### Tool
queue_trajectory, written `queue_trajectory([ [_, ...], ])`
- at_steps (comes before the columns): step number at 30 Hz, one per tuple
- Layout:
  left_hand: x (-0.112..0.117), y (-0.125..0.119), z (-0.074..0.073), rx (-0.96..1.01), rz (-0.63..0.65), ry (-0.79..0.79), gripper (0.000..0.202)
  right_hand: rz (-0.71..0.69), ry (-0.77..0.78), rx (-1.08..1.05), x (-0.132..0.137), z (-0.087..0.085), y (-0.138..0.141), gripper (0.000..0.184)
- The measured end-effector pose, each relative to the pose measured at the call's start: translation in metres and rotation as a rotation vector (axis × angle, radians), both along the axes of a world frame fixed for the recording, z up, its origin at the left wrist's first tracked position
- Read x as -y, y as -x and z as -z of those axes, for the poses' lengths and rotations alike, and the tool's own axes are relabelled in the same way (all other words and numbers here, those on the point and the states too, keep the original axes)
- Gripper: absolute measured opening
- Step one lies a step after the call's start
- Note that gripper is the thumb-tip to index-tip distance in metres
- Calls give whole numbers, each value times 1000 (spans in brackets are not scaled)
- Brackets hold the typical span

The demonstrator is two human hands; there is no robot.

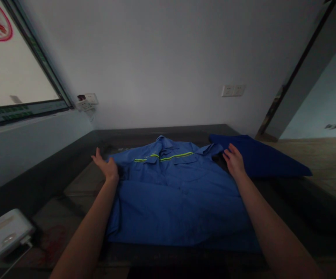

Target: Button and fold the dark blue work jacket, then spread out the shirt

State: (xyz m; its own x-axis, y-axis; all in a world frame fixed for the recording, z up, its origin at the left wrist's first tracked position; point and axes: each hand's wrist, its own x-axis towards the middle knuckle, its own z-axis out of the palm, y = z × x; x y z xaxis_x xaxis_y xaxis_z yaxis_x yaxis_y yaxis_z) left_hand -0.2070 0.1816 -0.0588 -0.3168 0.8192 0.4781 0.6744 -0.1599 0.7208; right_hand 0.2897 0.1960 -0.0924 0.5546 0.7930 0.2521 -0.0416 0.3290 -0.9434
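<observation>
A blue work shirt [174, 190] with a yellow-green reflective stripe across the chest lies flat, front up, on a dark table [78, 186]. My left hand [106, 166] rests at the shirt's left shoulder edge, fingers stretched out, holding nothing. My right hand [234, 161] lies at the right shoulder edge, fingers extended and flat, next to a darker blue folded cloth [261, 159]. Both forearms reach in from the bottom of the view along the shirt's sides.
The dark blue cloth lies at the table's right back corner. A white box [5, 232] with a cable sits at the front left. A white wall with sockets [233, 90] stands behind; a window ledge runs along the left.
</observation>
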Motion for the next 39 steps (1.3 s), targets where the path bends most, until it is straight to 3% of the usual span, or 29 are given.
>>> queue_trajectory([
  [2,3,-8,-7,-133,-237,-93,42,3,44,226,0,1,6,45],
  [3,3,-15,-8,-215,-256,-97,44,-15,53,367,0,1,10,40],
  [6,5,-49,-4,-410,74,37,32,-203,42,813,6,2,32,30],
  [8,10,-76,6,-493,262,104,22,-382,68,1058,13,6,51,33],
  [10,17,-98,19,-616,342,190,24,-481,179,1249,20,12,69,43],
  [13,26,-115,34,-748,340,361,37,-500,404,1418,28,20,87,62],
  [17,21,-112,41,-768,421,505,50,-501,539,1503,26,20,88,70],
  [21,-3,-111,39,-825,479,548,57,-438,596,1527,16,17,84,68],
  [26,-43,-123,37,-849,506,512,57,-344,626,1553,2,17,83,65],
  [30,-62,-136,36,-830,425,433,50,-252,589,1565,-7,17,81,56],
  [35,-50,-151,30,-817,340,293,42,-104,508,1553,0,1,88,46],
  [39,-10,-146,24,-810,502,101,35,-217,264,1528,41,-20,100,38],
])
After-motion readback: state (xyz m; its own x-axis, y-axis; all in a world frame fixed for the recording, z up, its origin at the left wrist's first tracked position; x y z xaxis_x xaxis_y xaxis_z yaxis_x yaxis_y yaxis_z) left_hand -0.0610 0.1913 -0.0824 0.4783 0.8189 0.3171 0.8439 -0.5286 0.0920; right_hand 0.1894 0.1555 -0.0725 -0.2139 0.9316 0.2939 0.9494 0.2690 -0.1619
